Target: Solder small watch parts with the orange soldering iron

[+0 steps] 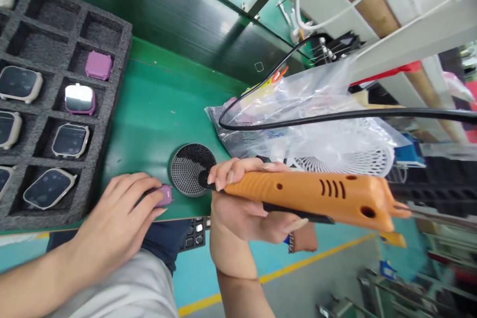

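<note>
My left hand (pixel 115 221) is closed over a small purple watch case (pixel 164 195) and holds it down on the green mat (pixel 164 109) near the table's front edge. My right hand (pixel 242 198) grips an orange electric screwdriver (pixel 316 198) held almost level, its tip end pointing left over a round black screw dish (pixel 191 168). The tip itself is hidden by my fingers. A black cable (pixel 335 117) runs off from the tool to the right.
A dark foam tray (pixel 112 54) at the left holds several watch bodies in its cells, two of them purple. A clear plastic bag (pixel 298 109) lies over a white fan (pixel 350 161) behind the screwdriver. Shelving and white cables stand at the upper right.
</note>
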A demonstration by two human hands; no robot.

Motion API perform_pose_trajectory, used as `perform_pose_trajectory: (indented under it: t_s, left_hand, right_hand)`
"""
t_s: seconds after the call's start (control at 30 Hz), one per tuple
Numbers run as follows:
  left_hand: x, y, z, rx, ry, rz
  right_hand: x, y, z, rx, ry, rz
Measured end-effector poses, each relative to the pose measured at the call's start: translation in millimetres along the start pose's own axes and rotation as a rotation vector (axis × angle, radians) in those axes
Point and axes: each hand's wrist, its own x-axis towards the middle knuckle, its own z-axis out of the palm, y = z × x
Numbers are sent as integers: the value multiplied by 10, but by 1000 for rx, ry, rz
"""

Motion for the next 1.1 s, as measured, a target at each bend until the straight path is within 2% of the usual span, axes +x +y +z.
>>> perform_pose_trajectory:
  t_s: [0.27, 0.43, 0.6, 0.7, 0.9, 1.1]
  left_hand:
    - [22, -17, 10, -2, -10, 32]
    - [42, 24, 16, 23, -58, 89]
    - [42, 49, 54, 65, -49, 75]
    - [21, 42, 72, 56, -44, 64]
    - [-10, 21, 103, 25, -59, 41]
    - [-5, 25, 92, 14, -60, 44]
  right_hand:
    - [6, 1, 6, -49, -6, -19]
    - [-49, -298, 95, -124, -15, 36]
    - [-204, -544, 211, -213, -45, 102]
    - [-254, -491, 264, -207, -82, 123]
    - [-209, -282, 348, -136, -116, 62]
    - [-258, -276, 321, -154, -150, 73]
